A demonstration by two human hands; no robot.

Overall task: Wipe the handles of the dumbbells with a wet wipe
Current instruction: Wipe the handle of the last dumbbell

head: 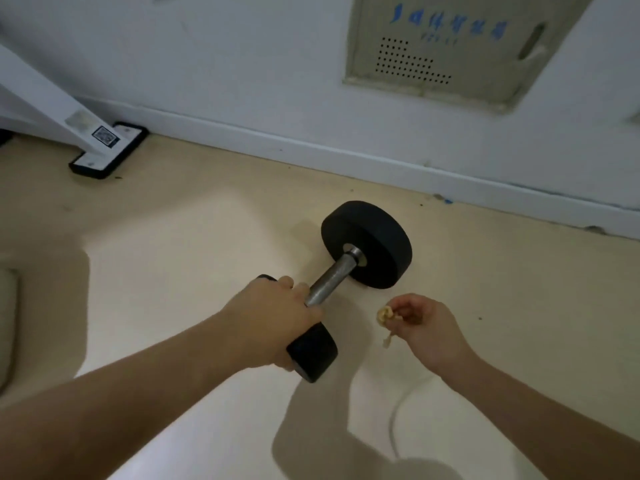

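A black dumbbell [367, 244] with a grey metal handle [332, 277] lies on the beige floor in the head view, its far weight near the wall. My left hand [273, 320] grips the near end of the handle, against the near black weight [313, 355], and hides that part of the bar. My right hand [424, 327] hovers just right of the dumbbell, apart from it, with fingers pinched on a small crumpled yellowish wet wipe [384, 315] that has a thin strand hanging down.
A white wall with a baseboard [346, 157] runs behind the dumbbell. A beige vented panel [446, 46] is set in the wall at upper right. A white equipment leg on a black foot plate [107, 150] stands at the left. A pale cushion edge [8, 323] shows at far left.
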